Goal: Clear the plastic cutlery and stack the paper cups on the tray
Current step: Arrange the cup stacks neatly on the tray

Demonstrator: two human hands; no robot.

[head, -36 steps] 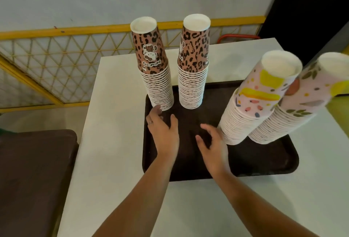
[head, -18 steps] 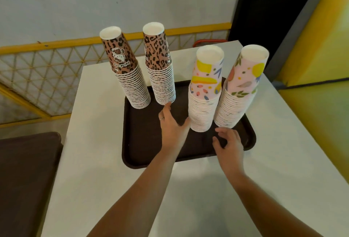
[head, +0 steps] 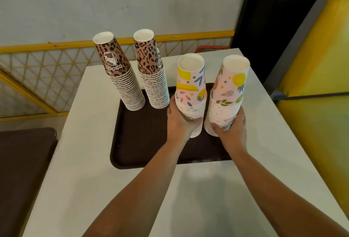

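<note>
With no cutlery in view, four cup stacks stood on the tray (head: 132, 142), the left hand (head: 179, 121) gripping one floral stack (head: 190, 93) and the right hand (head: 232, 125) its neighbour (head: 226, 100), leopard stacks (head: 139, 78) beyond untouched.

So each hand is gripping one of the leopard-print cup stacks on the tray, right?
Not quite. The head view shows the left hand and right hand each gripping one of the colourful patterned stacks on the tray; the leopard-print stacks stand untouched.
</note>
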